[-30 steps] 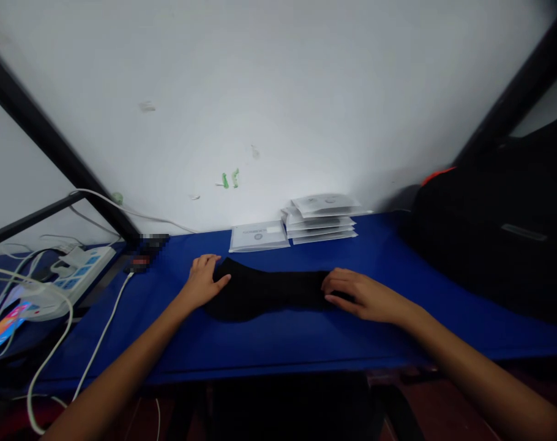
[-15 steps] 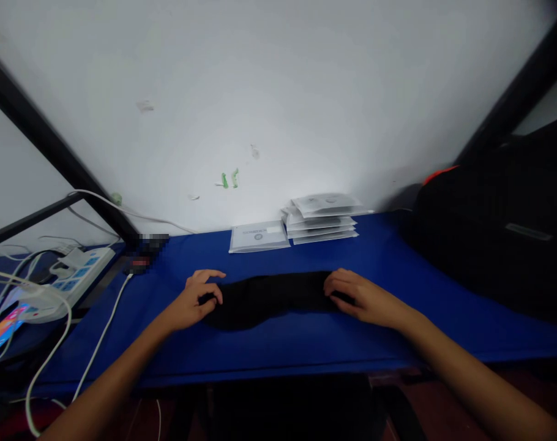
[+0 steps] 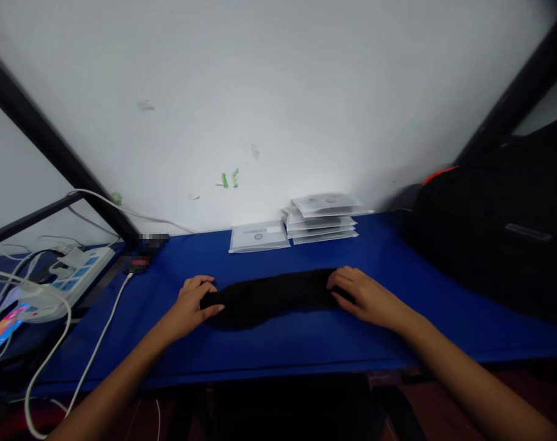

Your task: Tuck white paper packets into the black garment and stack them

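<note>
A black sock lies stretched sideways on the blue table top. My left hand rests at its left end, fingers curled over the fabric's edge. My right hand grips the sock's right end, fingers bent down onto it. Both hands touch the sock; the cloth between them is narrow and slightly bunched.
White flat packets sit against the wall: one single packet and a stack to its right. A black bag fills the right side. A white power strip with cables and a phone lie at the left.
The sock was wider a second ago; its far edge has been folded toward me, making it narrower. My left hand slid nearer and left along the sock's end. My right hand barely moved.
</note>
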### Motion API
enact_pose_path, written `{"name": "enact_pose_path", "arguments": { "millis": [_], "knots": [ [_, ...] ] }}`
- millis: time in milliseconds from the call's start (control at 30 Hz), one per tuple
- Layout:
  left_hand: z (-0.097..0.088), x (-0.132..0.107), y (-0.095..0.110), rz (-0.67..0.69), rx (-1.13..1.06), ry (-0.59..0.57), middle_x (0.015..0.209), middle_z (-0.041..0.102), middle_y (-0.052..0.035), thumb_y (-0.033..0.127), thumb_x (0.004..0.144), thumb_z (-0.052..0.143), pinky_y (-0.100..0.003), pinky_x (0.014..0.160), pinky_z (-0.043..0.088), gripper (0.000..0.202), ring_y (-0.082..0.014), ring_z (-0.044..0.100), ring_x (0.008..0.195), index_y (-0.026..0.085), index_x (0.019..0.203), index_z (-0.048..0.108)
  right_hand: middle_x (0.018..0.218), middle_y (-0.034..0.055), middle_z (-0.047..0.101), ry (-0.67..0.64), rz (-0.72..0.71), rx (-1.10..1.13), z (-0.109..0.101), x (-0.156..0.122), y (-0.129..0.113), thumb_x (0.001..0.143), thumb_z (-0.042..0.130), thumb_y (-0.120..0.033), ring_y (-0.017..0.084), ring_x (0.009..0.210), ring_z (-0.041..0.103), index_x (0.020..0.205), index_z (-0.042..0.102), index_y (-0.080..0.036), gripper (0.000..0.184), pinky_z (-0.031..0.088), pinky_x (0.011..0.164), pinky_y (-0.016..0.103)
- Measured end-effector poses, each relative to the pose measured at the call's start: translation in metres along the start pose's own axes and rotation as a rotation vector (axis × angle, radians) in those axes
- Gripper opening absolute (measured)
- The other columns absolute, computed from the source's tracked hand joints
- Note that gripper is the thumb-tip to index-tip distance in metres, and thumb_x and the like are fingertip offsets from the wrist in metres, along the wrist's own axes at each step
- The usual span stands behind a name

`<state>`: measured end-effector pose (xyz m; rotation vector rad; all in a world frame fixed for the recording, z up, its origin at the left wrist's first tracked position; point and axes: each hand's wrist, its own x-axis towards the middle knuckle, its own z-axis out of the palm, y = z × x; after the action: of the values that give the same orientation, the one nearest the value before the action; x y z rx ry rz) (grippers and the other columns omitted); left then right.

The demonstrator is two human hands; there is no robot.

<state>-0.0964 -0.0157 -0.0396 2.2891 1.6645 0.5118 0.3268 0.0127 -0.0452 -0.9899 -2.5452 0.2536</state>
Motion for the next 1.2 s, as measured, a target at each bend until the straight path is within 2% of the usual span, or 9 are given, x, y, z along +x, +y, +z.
{"name": "enact_pose_path", "arguments": {
  "millis": [67,200,400,567,700,833,933,1067,1200],
  "knots": [
    [-0.003,0.001,0.004,0.021,-0.058,-0.031,0.114,0.06,-0.0072,0.036,0.078,0.063,-0.045,0.094,0.038,0.018,-0.0269,0.051,0.107,0.02,0.086,0.058,0.096,0.0089,0.062,0.006,0.0,-0.003,0.0,0.0,0.0,0.09,0.047,-0.018,0.023,0.09,0.058,0.1,0.058,-0.02,0.015,0.048,0.081,0.041],
    [-0.008,0.011,0.001,-0.129,-0.226,-0.059,0.07,0.054,0.0039,0.033,0.077,0.058,-0.027,0.063,0.039,0.014,-0.0153,0.05,0.066,0.021,0.079,0.049,0.103,0.0104,0.063,0.01,-0.017,0.007,0.0,-0.001,0.0,0.092,0.048,-0.023,0.024,0.096,0.059,0.106,0.059,-0.019,0.018,0.049,0.086,0.042],
    [-0.014,0.049,-0.003,-0.414,-0.645,0.385,0.073,0.06,0.0032,0.035,0.057,0.076,-0.027,0.065,0.043,0.046,-0.0163,0.058,0.067,0.02,0.092,0.051,0.127,0.0121,0.059,-0.035,-0.061,0.044,0.003,0.0,-0.002,0.095,0.049,-0.031,0.025,0.118,0.056,0.12,0.061,-0.021,0.029,0.045,0.101,0.044],
    [0.002,0.08,0.028,-0.251,-0.912,0.666,0.083,0.064,0.0003,0.028,0.058,0.077,-0.03,0.075,0.048,0.052,-0.0171,0.063,0.078,0.02,0.101,0.049,0.131,0.0126,0.057,-0.063,-0.076,0.058,0.003,0.002,-0.005,0.094,0.051,-0.033,0.026,0.121,0.054,0.125,0.06,-0.022,0.034,0.045,0.102,0.045],
    [0.025,0.091,0.056,0.052,-0.602,0.55,0.09,0.064,-0.0025,0.02,0.072,0.064,-0.034,0.081,0.048,0.028,-0.0181,0.062,0.084,0.02,0.098,0.054,0.132,0.0136,0.056,-0.077,-0.069,0.041,0.004,0.001,-0.005,0.095,0.051,-0.036,0.026,0.122,0.053,0.126,0.059,-0.021,0.036,0.044,0.103,0.046],
    [0.043,0.091,0.077,0.349,-0.084,0.16,0.103,0.067,-0.0049,0.012,0.076,0.057,-0.043,0.095,0.041,0.025,-0.0231,0.059,0.101,0.021,0.099,0.06,0.133,0.0138,0.056,-0.068,-0.067,0.045,0.004,0.0,-0.004,0.094,0.052,-0.035,0.027,0.122,0.053,0.127,0.059,-0.021,0.037,0.044,0.103,0.047],
    [0.045,0.088,0.085,0.406,0.039,0.011,0.108,0.067,-0.0061,0.024,0.085,0.056,-0.048,0.102,0.034,0.018,-0.0244,0.059,0.106,0.021,0.102,0.06,0.133,0.0137,0.056,-0.063,-0.067,0.063,0.003,0.0,-0.005,0.093,0.053,-0.035,0.027,0.122,0.053,0.128,0.059,-0.021,0.038,0.044,0.103,0.048],
    [0.038,0.081,0.077,0.352,-0.116,0.041,0.115,0.066,-0.0055,0.033,0.094,0.044,-0.046,0.107,0.032,0.026,-0.0217,0.059,0.11,0.023,0.115,0.057,0.133,0.0138,0.056,-0.073,-0.057,0.082,0.003,0.0,-0.004,0.093,0.053,-0.036,0.028,0.122,0.053,0.128,0.059,-0.022,0.038,0.044,0.103,0.048],
    [0.036,0.073,0.055,0.098,-0.139,0.265,0.124,0.056,-0.0123,0.04,0.09,0.047,-0.045,0.104,0.038,0.04,-0.0271,0.051,0.119,0.019,0.124,0.05,0.135,0.013,0.054,-0.08,-0.047,0.107,0.004,-0.001,-0.003,0.093,0.053,-0.038,0.027,0.124,0.052,0.128,0.059,-0.022,0.039,0.043,0.105,0.046]
  ]
}}
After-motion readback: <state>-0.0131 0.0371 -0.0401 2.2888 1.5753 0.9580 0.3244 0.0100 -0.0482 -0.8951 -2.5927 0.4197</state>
